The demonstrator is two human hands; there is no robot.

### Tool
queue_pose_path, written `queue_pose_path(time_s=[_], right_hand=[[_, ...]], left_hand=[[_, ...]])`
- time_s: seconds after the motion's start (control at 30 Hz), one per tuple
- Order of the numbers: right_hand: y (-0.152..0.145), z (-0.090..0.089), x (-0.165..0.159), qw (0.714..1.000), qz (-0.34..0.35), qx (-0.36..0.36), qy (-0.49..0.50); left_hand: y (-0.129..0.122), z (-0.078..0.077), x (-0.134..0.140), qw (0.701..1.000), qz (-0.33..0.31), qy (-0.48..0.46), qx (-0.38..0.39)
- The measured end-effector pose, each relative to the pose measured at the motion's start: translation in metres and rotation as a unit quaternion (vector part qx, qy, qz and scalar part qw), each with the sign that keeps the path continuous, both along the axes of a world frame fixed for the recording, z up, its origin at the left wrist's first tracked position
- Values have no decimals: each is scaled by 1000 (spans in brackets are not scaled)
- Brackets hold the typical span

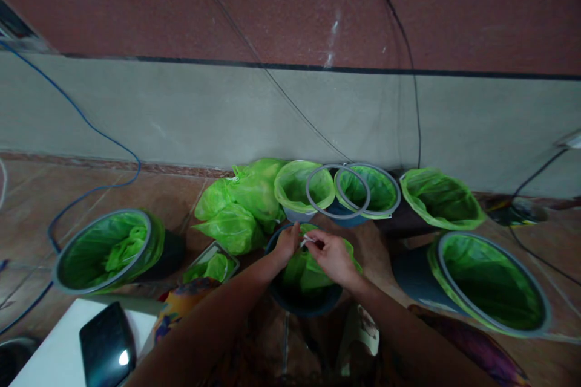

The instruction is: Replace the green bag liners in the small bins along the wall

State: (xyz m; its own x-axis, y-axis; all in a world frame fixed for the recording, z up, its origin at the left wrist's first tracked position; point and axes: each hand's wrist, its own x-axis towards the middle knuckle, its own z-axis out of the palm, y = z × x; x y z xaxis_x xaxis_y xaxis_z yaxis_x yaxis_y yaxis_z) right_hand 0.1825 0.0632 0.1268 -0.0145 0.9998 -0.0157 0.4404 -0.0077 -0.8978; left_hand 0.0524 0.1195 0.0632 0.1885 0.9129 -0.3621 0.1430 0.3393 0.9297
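Over a dark round bin point(303, 309) my two hands meet at the gathered top of a green plastic bag point(305, 278). My left hand point(287, 245) is closed on the bag's upper part, though its fingertips are partly hidden. My right hand point(332, 255) pinches a thin white drawstring point(307, 240) that shows between the two hands. The bag sinks into the bin below them. Just beyond my hands, a loose grey ring point(310, 199) lies across the rims of two lined bins.
Tied green bags point(254, 190) rest against the wall. Lined bins stand along it, including a tilted bin point(415, 272) at right and another bin point(170, 254) at left. A small tray point(235, 263) sits nearby. A dark phone-like device point(108, 338) lies on a white surface. A blue cable point(97, 130) crosses the left floor.
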Motion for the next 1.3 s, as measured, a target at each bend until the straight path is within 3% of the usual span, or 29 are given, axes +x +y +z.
queue_pose_path(time_s=[0.1,0.2,0.27,0.37,0.53,0.63,0.7,0.77,0.87,0.97,1.03,1.1,1.17,1.3], right_hand=[[6,45,13,984,-3,8,181],[10,81,26,954,-5,2,299],[13,91,32,940,-32,12,340],[19,87,33,929,-80,19,361],[23,71,32,922,-104,3,373],[24,68,35,925,-105,0,366],[25,66,37,924,-116,7,364],[25,63,39,929,-119,15,350],[24,58,37,963,-90,35,252],[19,57,31,988,-51,68,133],[15,60,27,990,-15,56,131],[12,65,25,983,36,16,181],[11,70,26,970,79,-21,231],[15,68,33,956,46,-33,287]], left_hand=[[14,25,1,998,0,-3,59],[17,55,2,993,-13,-56,99],[10,70,2,989,-49,-82,115],[-8,81,2,980,-126,-91,127],[-33,72,4,965,-184,-30,184],[-38,64,10,966,-200,-24,163],[-35,60,12,979,-161,-62,106],[-28,57,11,989,-84,-104,58],[-14,53,7,991,27,-133,18],[-6,45,2,987,88,-133,-35],[-4,40,2,987,103,-109,-54],[-5,38,1,996,69,-56,-30],[-8,41,1,998,-32,0,46],[-25,57,2,937,-285,21,200]])
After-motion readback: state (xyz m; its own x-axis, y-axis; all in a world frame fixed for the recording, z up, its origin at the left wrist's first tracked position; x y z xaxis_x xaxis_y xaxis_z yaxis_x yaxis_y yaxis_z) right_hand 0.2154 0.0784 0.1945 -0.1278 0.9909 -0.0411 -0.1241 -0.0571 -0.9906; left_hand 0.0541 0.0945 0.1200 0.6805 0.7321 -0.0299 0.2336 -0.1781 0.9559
